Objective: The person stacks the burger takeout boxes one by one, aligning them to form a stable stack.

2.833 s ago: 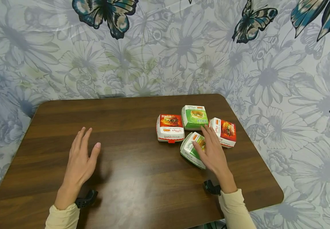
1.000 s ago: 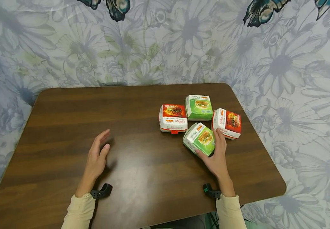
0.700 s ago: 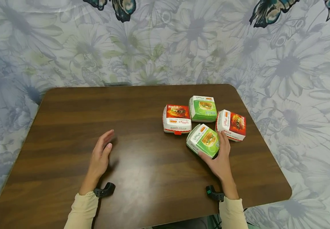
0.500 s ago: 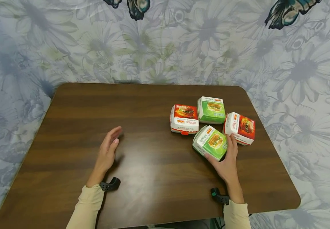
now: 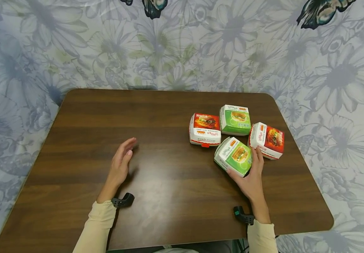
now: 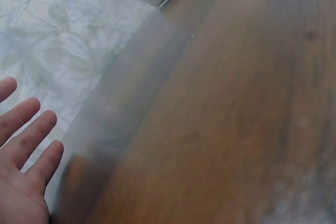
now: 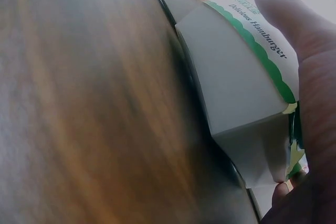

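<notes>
In the head view, my right hand holds the near corner of a green-and-white hamburger box, thumb on its front side and fingers along its right side. The right wrist view shows the thumb over the side of the hamburger box printed "Delicious Hamburger". The box rests on the table. My left hand hovers over the table's left half, holding nothing; its fingers are spread and relaxed in the left wrist view, where the palm side of the hand shows.
Close around stand a red-and-white box on the left, another green box behind, and a second red box on the right. The brown wooden table backs onto a floral wall covering.
My right hand has come down from above the near green box to its corner and holds it. My left hand has moved inward and turned sideways. The head view has shifted; the boxes keep their arrangement.
</notes>
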`<state>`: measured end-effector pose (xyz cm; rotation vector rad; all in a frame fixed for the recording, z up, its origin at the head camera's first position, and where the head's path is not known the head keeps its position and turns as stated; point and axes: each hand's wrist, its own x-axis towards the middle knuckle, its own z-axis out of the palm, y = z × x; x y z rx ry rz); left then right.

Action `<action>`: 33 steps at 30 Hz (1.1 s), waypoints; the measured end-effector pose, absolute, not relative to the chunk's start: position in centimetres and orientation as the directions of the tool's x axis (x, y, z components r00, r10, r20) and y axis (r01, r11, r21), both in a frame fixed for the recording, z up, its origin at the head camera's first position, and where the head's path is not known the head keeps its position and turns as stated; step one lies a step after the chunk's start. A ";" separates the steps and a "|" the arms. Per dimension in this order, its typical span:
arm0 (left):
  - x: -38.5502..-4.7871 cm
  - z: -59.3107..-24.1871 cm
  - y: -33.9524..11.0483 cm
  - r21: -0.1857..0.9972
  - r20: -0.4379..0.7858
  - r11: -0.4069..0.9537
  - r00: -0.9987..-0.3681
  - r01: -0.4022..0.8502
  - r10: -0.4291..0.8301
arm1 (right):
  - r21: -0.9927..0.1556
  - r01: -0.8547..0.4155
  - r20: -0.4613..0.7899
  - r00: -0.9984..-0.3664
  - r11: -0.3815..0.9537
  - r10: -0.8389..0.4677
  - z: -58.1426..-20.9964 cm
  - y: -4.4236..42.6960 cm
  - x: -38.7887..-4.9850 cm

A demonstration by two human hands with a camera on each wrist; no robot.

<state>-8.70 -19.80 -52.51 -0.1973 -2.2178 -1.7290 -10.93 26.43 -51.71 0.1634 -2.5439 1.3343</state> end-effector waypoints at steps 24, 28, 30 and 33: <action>-8.6 -52.5 -19.9 0.924 0.323 0.244 -0.943 0.295 -0.082 | -0.785 -0.230 0.295 -0.955 0.575 0.021 -51.9 26.4 -10.9; -8.6 -52.4 -19.9 0.921 0.326 0.250 -0.942 0.299 -0.074 | -0.784 -0.232 0.296 -0.955 0.576 0.018 -51.8 26.3 -10.8; -8.6 -52.4 -19.9 0.921 0.325 0.252 -0.943 0.298 -0.073 | -0.783 -0.233 0.296 -0.955 0.577 0.016 -51.7 26.3 -10.7; -8.6 -52.4 -19.9 0.920 0.321 0.259 -0.944 0.293 -0.072 | -0.783 -0.231 0.294 -0.956 0.578 0.017 -51.7 26.3 -10.7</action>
